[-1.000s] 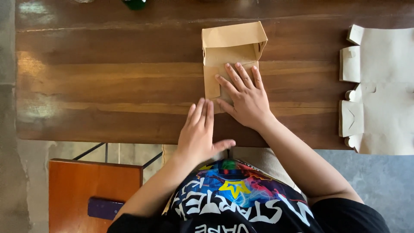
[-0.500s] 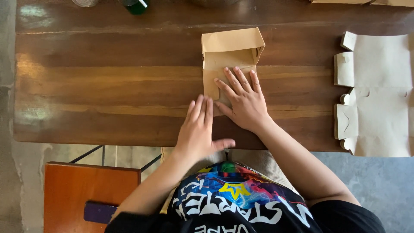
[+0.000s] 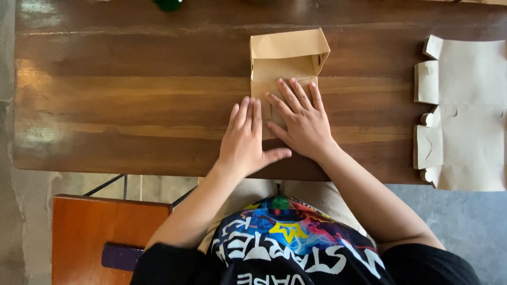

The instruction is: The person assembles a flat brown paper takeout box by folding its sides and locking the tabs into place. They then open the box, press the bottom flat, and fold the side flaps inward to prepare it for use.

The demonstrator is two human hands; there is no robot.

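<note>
Little has moved since a moment ago: both hands press on as before. Her right hand (image 3: 302, 122) lies flat on the half-folded brown paper box (image 3: 285, 63), fingers spread wide and holding nothing. Just left of the box, the left hand (image 3: 246, 138) rests flat on the wooden counter (image 3: 121, 100), fingers close together. Right of the box lie flat cardboard cutouts (image 3: 465, 113).

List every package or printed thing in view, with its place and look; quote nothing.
Folded brown paper box: table centre, far flap raised, both hands pressing its near part flat.
Flat unfolded box blanks: table's right edge, pale brown, tabbed sides.
Printed shirt: bottom centre, black with multicoloured graphic.
No screens or signs.
</note>
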